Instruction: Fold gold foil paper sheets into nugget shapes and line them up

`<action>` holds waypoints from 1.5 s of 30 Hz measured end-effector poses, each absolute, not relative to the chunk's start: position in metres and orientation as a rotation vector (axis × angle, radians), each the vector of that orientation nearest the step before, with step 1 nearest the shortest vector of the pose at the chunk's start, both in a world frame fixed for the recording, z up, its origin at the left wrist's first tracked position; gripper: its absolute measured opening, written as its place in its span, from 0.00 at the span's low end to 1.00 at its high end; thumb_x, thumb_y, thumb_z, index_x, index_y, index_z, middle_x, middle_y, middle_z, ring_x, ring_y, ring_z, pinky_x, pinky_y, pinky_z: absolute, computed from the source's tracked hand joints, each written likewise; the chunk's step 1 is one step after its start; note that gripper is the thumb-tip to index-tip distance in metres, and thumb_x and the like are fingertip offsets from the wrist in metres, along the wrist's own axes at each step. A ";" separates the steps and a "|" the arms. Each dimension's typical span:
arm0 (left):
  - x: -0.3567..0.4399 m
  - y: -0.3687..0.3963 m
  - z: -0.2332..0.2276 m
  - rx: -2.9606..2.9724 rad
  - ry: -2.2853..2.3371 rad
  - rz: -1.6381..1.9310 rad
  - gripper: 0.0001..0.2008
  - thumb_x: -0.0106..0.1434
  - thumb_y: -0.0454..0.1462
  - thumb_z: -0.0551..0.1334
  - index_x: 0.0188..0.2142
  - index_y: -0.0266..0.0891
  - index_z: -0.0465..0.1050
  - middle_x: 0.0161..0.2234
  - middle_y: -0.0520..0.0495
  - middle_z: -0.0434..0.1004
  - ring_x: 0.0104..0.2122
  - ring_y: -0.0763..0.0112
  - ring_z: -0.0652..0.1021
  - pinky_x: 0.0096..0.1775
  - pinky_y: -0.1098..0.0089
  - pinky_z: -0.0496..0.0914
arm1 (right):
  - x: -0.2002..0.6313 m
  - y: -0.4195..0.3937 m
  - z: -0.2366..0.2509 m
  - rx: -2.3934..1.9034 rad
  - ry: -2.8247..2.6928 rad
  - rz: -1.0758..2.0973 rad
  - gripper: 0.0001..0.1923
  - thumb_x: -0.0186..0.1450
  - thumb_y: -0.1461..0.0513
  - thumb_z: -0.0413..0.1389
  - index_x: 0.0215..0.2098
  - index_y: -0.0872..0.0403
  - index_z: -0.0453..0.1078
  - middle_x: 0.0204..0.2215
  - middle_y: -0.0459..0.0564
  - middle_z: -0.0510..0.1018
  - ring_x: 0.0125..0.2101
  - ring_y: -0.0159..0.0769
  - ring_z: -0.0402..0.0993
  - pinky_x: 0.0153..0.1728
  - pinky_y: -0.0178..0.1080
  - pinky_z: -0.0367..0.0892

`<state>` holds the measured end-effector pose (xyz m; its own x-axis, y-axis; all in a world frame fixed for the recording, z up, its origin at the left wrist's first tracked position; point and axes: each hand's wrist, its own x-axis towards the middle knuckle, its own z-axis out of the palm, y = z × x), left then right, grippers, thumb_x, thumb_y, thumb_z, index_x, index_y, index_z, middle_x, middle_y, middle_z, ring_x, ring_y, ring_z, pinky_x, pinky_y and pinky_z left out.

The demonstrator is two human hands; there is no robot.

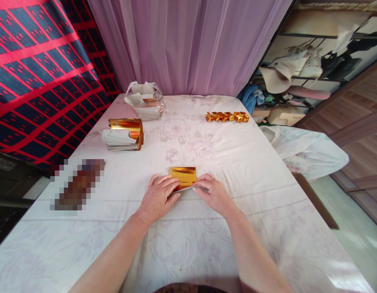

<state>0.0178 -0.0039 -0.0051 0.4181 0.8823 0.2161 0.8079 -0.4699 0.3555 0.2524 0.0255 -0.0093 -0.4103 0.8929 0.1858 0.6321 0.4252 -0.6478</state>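
Pressing gold foil sheet point(183, 176) flat on table point(225, 228) | bare cloth all around | left hand point(158, 198) laid open, palm down | right hand point(213, 193) pinched on near edge.

**What I cannot make out from here**

My left hand point(158, 197) covers the near left corner of the gold sheet point(183, 176), and my right hand point(213, 194) hides its near right edge, so I cannot tell how the fold runs beneath my fingers. A pixelated block point(77, 185) on the cloth to my left is blurred beyond telling. The plastic bag point(145, 105) at the far end clouds whatever lies inside it. The row of gold pieces point(227, 116) is too small for me to read their shape. My forearms are cut off by the bottom edge, and the shelf clutter point(294, 69) is a jumble.
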 end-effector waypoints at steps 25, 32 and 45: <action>0.034 -0.018 0.005 2.810 1.408 0.691 0.18 0.71 0.39 0.53 0.57 0.39 0.70 0.58 0.43 0.73 0.61 0.58 0.68 0.64 0.53 0.57 | 0.232 0.022 -0.006 -1.569 -2.159 0.311 0.15 0.69 0.58 0.52 0.24 0.51 0.69 0.28 0.48 0.75 0.30 0.34 0.71 0.30 0.36 0.60; 0.043 -0.023 -0.006 2.797 1.321 0.581 0.22 0.72 0.44 0.51 0.60 0.36 0.67 0.57 0.43 0.74 0.60 0.60 0.69 0.63 0.57 0.61 | 0.234 0.023 -0.008 -1.506 -2.135 0.293 0.17 0.69 0.57 0.50 0.23 0.51 0.67 0.27 0.48 0.75 0.29 0.35 0.71 0.30 0.36 0.61; 0.042 -0.024 -0.009 2.776 1.333 0.549 0.23 0.72 0.46 0.51 0.58 0.35 0.69 0.58 0.43 0.73 0.61 0.59 0.68 0.63 0.58 0.60 | 0.234 0.022 -0.014 -1.516 -1.974 0.410 0.09 0.68 0.60 0.51 0.31 0.52 0.70 0.31 0.48 0.75 0.28 0.32 0.72 0.27 0.33 0.63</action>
